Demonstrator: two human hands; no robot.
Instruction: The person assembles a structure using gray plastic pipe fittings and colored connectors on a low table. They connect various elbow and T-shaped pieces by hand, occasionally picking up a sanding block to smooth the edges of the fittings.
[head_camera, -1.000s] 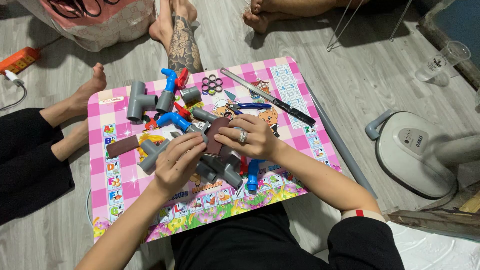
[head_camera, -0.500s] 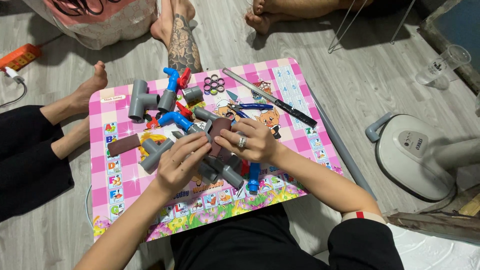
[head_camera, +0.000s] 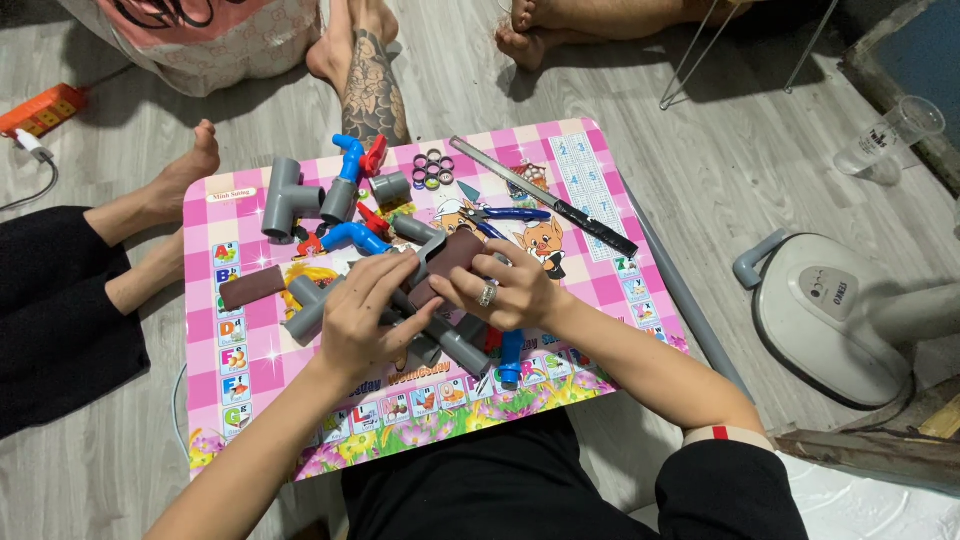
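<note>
Holding: both hands meet over the middle of the pink checked worktop (head_camera: 250, 345), working a brown sheet of sandpaper (head_camera: 450, 262) against a grey pipe piece (head_camera: 428, 250).
Left hand: the left hand (head_camera: 365, 315) curls over the grey pipe piece, fingers (head_camera: 395, 275) clenched around it from the near-left side.
Right hand: the right hand (head_camera: 505, 290), ring on one finger, pinches the brown sheet of sandpaper between thumb and fingers, pressing it to the pipe end.
Where the work sits: just above the worktop's centre, over a heap of grey pipe fittings (head_camera: 440, 340); whether the held piece touches the heap I cannot tell.
Doing it well: judging by the grip, the sheet should wrap snugly round the pipe end while the left hand turns it, so the rub stays even all around rather than flat on one side.
Care: lifting the piece clear of the heap would likely keep loose fittings from being knocked.
Far left: a grey tee fitting (head_camera: 285, 195) and a blue valve (head_camera: 350, 165) with a red handle.
Far right: blue-handled pliers (head_camera: 505, 215) and a long dark file (head_camera: 545, 195) lying diagonally.
Left: another brown strip (head_camera: 252, 288) lies flat, apart from the hands.
Beyond the worktop: a white fan base (head_camera: 835, 315) stands on the floor at right.
</note>
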